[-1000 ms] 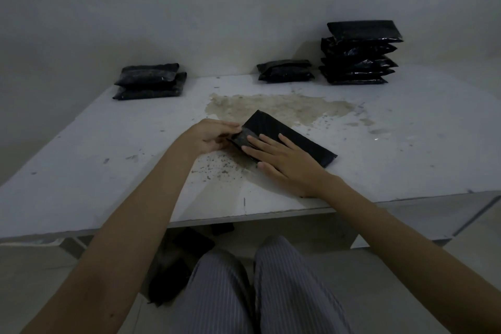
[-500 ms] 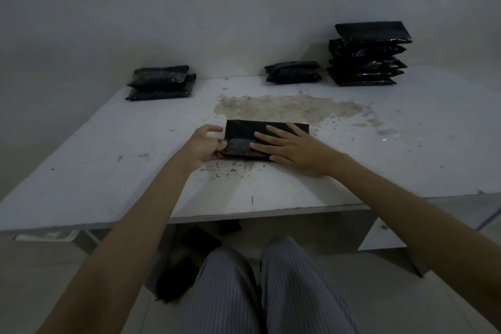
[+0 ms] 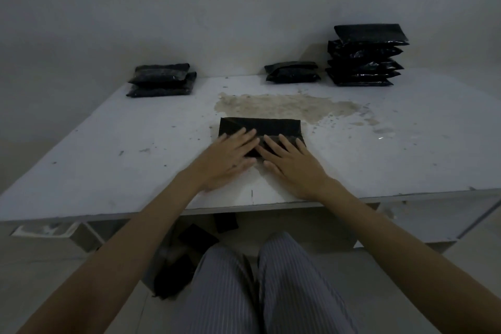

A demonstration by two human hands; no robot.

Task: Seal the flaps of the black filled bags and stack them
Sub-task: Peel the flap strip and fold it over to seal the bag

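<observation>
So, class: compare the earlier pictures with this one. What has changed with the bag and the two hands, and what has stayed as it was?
The bag has turned from a slant to lie square to the table edge. The left hand has let go of its end; it and the right hand now press flat on it. The three stacks at the back are unchanged.

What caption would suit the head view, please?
Both hands, left and right, press a black bag flat on the white table.
</observation>
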